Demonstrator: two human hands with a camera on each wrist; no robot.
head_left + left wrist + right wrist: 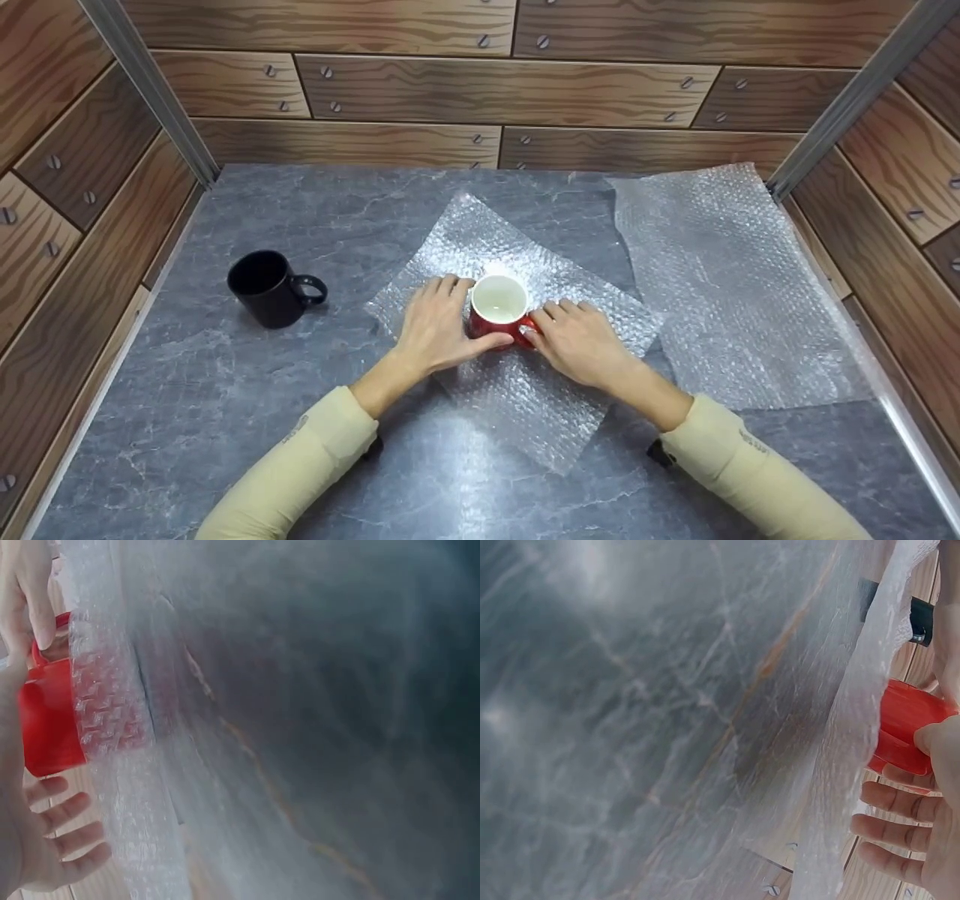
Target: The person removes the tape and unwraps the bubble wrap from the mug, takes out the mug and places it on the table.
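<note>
A red mug (486,327) with a pale inside stands upright on a sheet of bubble wrap (532,409), laid cornerwise on the table. My left hand (435,326) holds the mug's left side, its thumb across the front and its fingers toward the back. In the left wrist view, those fingers are spread beside the red wall. With thumb and index finger, my right hand (581,341) pinches the handle on the mug's right; its other fingers are loosely extended in the right wrist view. Bubble wrap hides the mug's lower part in both wrist views.
A black mug (270,300) stands upright at the left, its handle pointing right. A second, larger sheet of bubble wrap (742,292) lies flat at the right, beside the first. Wood-patterned walls (420,90) enclose the grey marbled table (180,420) at the back and sides.
</note>
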